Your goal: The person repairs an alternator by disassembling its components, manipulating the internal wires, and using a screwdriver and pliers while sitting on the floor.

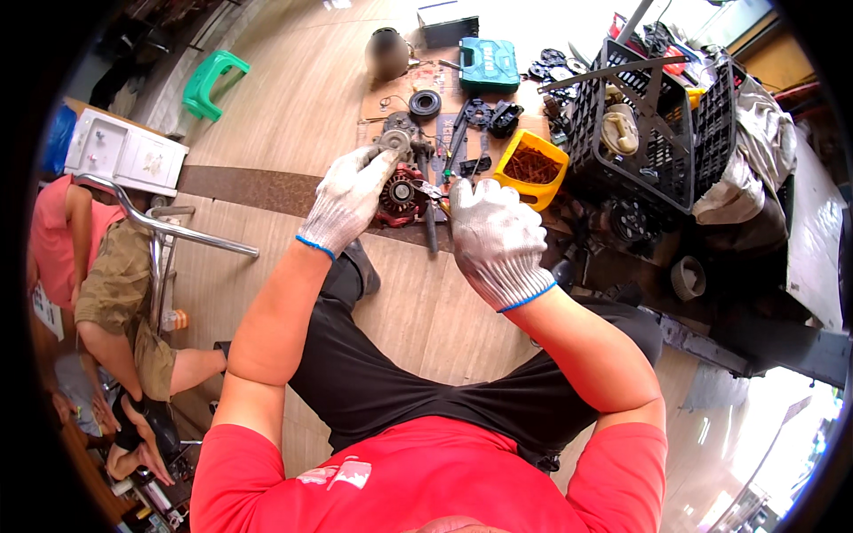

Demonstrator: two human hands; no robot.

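Note:
My left hand [348, 197], in a whitish knit work glove with a blue cuff, curls its fingers at the edge of a red machine part [398, 194] with a round finned wheel. Just beyond its fingertips is a grey round metal part [396, 140]. My right hand [498, 233], gloved alike, is closed in a fist to the right of the red part. A slim metal tool tip [433, 190] shows beside this fist; the glove hides most of what it grips. Below the red part a dark rod [431, 229] points toward me.
A yellow tub [544, 200] with rusty-brown contents stands right of my hands. Farther off are a black ring [425, 105] and a teal case [490, 66]. Black crates [629, 178] crowd the right; a green stool [210, 84] is far left. Another person [133, 302] sits left beside a metal rail [191, 234].

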